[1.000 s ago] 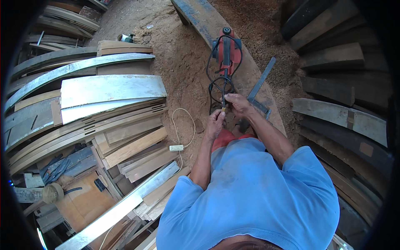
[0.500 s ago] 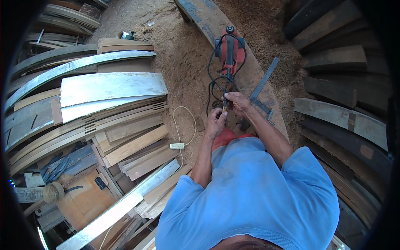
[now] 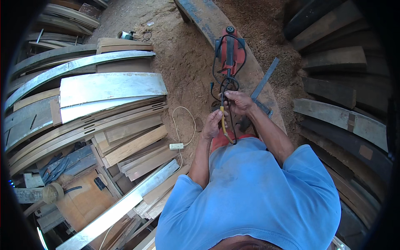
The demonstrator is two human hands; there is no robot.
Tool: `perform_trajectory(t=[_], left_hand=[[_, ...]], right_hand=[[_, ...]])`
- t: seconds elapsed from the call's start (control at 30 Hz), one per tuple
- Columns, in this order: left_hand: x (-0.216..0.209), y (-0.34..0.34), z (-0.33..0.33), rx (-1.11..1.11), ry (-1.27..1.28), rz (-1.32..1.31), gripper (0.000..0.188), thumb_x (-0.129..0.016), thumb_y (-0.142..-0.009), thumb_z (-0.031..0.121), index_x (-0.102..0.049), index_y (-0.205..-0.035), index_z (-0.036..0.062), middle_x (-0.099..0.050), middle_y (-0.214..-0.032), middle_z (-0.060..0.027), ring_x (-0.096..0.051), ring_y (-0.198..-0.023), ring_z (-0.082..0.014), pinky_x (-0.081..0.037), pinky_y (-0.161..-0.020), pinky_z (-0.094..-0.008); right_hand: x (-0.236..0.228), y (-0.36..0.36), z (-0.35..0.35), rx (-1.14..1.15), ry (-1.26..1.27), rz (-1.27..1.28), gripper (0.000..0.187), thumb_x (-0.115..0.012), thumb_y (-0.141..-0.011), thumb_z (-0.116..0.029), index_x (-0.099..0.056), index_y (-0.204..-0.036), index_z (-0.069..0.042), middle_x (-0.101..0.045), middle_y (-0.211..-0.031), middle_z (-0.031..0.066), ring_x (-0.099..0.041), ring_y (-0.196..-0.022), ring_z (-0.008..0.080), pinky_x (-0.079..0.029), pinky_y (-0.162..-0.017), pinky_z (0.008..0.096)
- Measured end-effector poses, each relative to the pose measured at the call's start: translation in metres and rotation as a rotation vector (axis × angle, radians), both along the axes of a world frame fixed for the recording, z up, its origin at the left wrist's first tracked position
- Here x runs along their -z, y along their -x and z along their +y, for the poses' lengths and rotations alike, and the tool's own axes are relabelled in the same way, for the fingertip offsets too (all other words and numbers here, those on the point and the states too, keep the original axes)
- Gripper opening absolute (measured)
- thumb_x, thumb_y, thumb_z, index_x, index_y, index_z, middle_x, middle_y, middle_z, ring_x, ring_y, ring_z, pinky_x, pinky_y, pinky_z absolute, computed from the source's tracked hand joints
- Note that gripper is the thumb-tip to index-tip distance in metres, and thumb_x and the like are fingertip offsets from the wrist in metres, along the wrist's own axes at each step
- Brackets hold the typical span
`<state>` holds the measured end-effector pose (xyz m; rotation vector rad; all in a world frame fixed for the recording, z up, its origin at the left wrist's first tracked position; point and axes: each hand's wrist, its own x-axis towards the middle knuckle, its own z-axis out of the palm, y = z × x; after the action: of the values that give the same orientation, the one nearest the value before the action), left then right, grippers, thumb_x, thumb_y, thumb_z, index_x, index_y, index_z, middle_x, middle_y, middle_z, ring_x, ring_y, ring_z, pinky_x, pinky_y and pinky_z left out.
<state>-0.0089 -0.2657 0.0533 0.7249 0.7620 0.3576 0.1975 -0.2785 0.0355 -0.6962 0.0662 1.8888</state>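
Observation:
A red and black power tool (image 3: 229, 52), its exact kind unclear from above, lies on a long plank bench in front of me. Its black cord (image 3: 230, 84) loops over it and hangs down toward my lap. My left hand (image 3: 212, 123) pinches a stretch of the cord wrapped in yellow tape (image 3: 226, 132), which bends down near my shorts. Just above it, my right hand (image 3: 237, 102) has its fingers closed round the black part of the cord. The cord's plug (image 3: 211, 85) dangles left of the hands. A metal square (image 3: 265, 79) rests on the bench right of my right hand.
The plank bench (image 3: 268, 93) runs away from me to the upper left. Stacked boards (image 3: 112, 89) fill the left side, with a white extension socket (image 3: 176, 146) and pale cable beside them. Thick timbers (image 3: 339, 114) line the right. Sawdust covers the ground (image 3: 183, 54).
The yellow-taped stretch now shows at length below my left hand, bending toward my lap. The cord loops have shifted, and the plug has come into sight at their left. The tool has stayed put.

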Motion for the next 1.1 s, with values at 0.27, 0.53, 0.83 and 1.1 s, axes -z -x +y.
perform_trajectory(t=[0.27, 0.53, 0.83, 1.1], left_hand=[[0.01, -0.005, -0.009, 0.023, 0.032, 0.0, 0.031, -0.057, -0.103, 0.038, -0.063, -0.107, 0.0081, -0.06, -0.078, 0.001, -0.058, -0.065, -0.0096, -0.05, -0.06, -0.0247], [-0.009, -0.014, -0.005, -0.189, 0.211, -0.166, 0.029, -0.056, -0.104, 0.038, -0.061, -0.107, 0.0094, -0.06, -0.08, -0.001, -0.055, -0.066, -0.0102, -0.046, -0.056, -0.0251], [-0.041, -0.048, 0.045, -0.635, 0.458, -0.185, 0.034, -0.048, -0.106, 0.04, -0.06, -0.11, 0.0082, -0.055, -0.077, -0.0012, -0.052, -0.065, -0.0139, -0.046, -0.056, -0.0288], [-0.025, -0.036, 0.036, -0.578, 0.503, -0.401, 0.039, -0.041, -0.108, 0.043, -0.06, -0.103, 0.0092, -0.045, -0.064, 0.0018, -0.043, -0.055, -0.0122, -0.038, -0.043, -0.025]], right_hand=[[0.011, 0.001, 0.009, -0.109, 0.035, -0.212, 0.02, -0.061, -0.1, -0.024, -0.066, -0.105, -0.005, -0.065, -0.086, 0.0016, -0.061, -0.075, 0.0123, -0.053, -0.065, 0.031], [-0.008, 0.006, -0.024, -0.094, -0.107, -0.287, 0.026, -0.051, -0.104, -0.024, -0.067, -0.103, -0.003, -0.068, -0.09, 0.0025, -0.064, -0.084, 0.0108, -0.053, -0.075, 0.0303], [-0.062, 0.009, -0.108, -0.372, -0.317, -0.897, 0.034, -0.048, -0.105, -0.027, -0.064, -0.097, 0.002, -0.065, -0.082, 0.0035, -0.058, -0.075, 0.0118, -0.05, -0.071, 0.0304], [-0.097, 0.009, -0.1, -0.4, -0.349, -1.149, 0.023, -0.054, -0.099, -0.021, -0.061, -0.091, -0.001, -0.06, -0.074, 0.0081, -0.058, -0.069, 0.0185, -0.047, -0.065, 0.0377]])
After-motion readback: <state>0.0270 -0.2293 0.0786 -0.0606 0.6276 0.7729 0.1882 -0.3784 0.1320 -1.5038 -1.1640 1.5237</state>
